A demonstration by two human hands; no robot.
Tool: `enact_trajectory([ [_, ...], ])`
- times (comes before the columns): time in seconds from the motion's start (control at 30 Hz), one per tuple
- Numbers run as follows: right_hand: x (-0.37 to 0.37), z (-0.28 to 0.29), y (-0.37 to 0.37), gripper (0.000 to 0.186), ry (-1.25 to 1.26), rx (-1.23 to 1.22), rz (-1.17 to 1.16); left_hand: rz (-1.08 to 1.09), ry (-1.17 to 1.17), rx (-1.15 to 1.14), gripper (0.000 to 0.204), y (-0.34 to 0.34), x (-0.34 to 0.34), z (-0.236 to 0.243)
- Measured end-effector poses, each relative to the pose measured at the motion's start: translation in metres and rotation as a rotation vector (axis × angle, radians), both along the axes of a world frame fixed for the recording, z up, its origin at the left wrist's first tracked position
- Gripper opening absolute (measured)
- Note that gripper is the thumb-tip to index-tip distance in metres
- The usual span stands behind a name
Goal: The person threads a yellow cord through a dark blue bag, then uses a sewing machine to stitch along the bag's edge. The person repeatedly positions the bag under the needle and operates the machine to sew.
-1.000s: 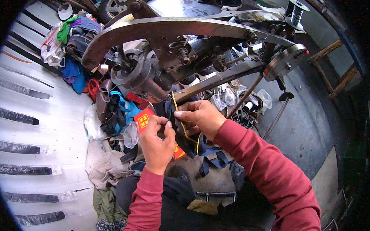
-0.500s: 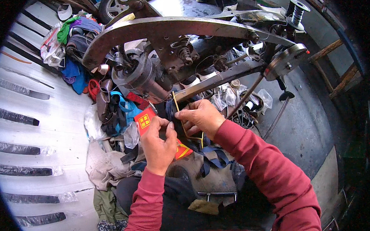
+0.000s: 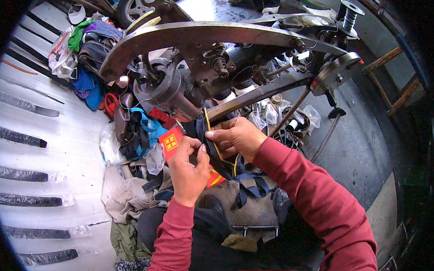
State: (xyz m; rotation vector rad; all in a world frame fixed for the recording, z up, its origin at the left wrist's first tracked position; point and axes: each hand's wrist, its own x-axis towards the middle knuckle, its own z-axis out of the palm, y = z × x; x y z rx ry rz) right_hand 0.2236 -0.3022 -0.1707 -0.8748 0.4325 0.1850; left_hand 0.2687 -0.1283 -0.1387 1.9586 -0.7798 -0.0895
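Observation:
My right hand [image 3: 236, 139] pinches a dark strip of fabric with yellow edging [image 3: 219, 157] between thumb and fingers, just below the machine's metal arm. Close beside it, my left hand [image 3: 189, 168] is closed, its thumb and fingertips at the fabric's left side; what lies inside the curled fingers is mostly hidden. Behind the left hand shows a red packet or card with yellow print [image 3: 171, 139], and more red and yellow surface appears below the hand. A dark blue strap [image 3: 253, 189] hangs beneath the fabric. The fabric's upper end runs up to the machine [image 3: 220, 63].
A metal wheel with a handle [image 3: 336, 75] and a wire spool [image 3: 349, 20] are on the machine's right. Cloths and bags [image 3: 130, 131] pile up at left, beside a white surface [image 3: 71, 153] with wrapped black strips. A car wheel [image 3: 138, 6] and another person's legs [image 3: 264, 1] are behind.
Both hands keep nearly the same place and grip. A little more of the dark fabric shows between them, and the whole view has shifted slightly.

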Motion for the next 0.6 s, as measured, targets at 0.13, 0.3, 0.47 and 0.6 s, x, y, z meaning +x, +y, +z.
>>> enact_trajectory([
  [0.13,0.001,0.002,0.003,0.026,-0.004,-0.109,-0.030,0.007,-0.029,0.032,0.007,0.001,-0.001,0.003],
  [0.3,0.000,0.009,0.009,0.023,0.038,-0.204,-0.075,0.045,-0.111,0.038,0.010,0.001,-0.002,0.000],
  [0.47,0.000,0.011,0.008,0.021,0.046,-0.227,-0.054,0.063,-0.184,0.092,0.012,0.002,-0.002,-0.002],
  [0.6,0.000,0.011,0.008,0.021,0.035,-0.215,-0.071,0.038,-0.265,0.106,0.013,0.002,-0.002,0.000],
])
